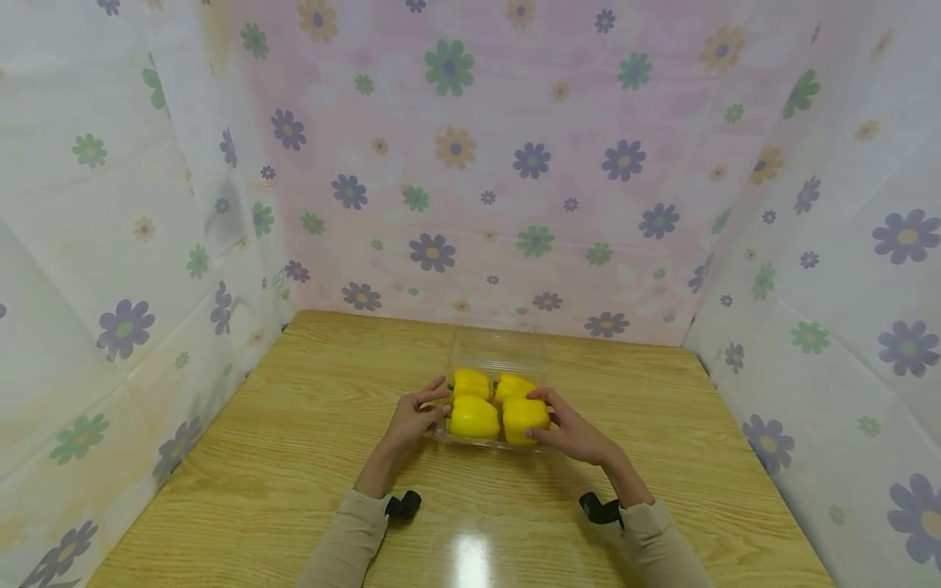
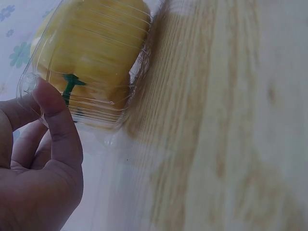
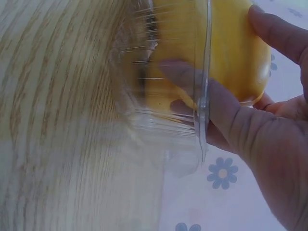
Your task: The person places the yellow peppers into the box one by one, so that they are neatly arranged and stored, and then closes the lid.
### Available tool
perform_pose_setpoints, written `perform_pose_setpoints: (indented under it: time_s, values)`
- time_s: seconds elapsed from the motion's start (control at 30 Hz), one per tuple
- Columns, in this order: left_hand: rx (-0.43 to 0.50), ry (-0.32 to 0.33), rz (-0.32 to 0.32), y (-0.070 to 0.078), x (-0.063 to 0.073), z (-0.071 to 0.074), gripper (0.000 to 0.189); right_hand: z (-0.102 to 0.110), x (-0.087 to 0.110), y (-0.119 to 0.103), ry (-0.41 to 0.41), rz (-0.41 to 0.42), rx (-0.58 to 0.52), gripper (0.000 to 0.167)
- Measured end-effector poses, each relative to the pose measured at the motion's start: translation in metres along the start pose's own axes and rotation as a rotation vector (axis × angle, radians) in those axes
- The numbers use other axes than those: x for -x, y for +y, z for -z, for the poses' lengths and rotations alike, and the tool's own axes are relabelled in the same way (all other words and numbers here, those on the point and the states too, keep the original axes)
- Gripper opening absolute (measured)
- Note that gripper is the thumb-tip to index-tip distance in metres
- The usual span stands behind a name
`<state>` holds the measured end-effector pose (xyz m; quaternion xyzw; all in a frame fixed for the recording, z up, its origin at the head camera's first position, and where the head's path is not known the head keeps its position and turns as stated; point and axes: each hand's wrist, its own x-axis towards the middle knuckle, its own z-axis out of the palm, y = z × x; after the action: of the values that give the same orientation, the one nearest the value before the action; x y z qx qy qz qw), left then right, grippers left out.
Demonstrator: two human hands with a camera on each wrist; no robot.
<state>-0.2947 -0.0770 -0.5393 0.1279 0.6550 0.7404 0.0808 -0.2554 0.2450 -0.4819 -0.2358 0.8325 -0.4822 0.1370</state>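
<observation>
A clear plastic clamshell container (image 1: 481, 444) holds several yellow bell peppers with green stems, two in the back row and two in front. My left hand (image 1: 412, 420) pinches the container's rim at its left corner, beside the front-left pepper (image 1: 473, 418). In the left wrist view, the thumb (image 2: 50, 98) lies against the clear corner. At the other side, my right hand (image 1: 581, 437) grips the front-right pepper (image 1: 525, 420), its fingers spread around it. The right wrist view shows this pepper (image 3: 236, 53) partly above the container's rim (image 3: 207, 62), with fingertips reaching inside the wall.
The container's transparent lid (image 1: 496, 347) stands folded back behind the peppers. Beneath everything is a wood-grain table (image 1: 331, 359). Flower-printed cloth (image 1: 485, 163) encloses the table at the back and both sides. Black wrist cameras (image 1: 599, 508) sit by the cuffs.
</observation>
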Motion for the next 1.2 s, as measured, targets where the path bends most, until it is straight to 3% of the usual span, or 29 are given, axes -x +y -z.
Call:
perform_pose_setpoints:
  time_s: [0.3,0.7,1.0,1.2]
  values:
    - [-0.005,-0.004,0.014,0.001,0.0,-0.002,0.036,0.001,-0.006,-0.003,-0.026,-0.106,-0.032,0.055]
    - [0.015,0.001,0.017,0.002,0.001,-0.003,0.037,-0.001,-0.007,-0.013,-0.016,-0.137,0.001,0.062]
    - [-0.005,0.034,0.018,0.005,0.002,-0.007,0.035,-0.004,-0.009,-0.015,0.078,-0.181,0.014,0.062]
    - [-0.018,0.057,0.007,0.003,0.002,-0.008,0.034,-0.006,-0.008,-0.009,0.12,-0.138,0.041,0.057]
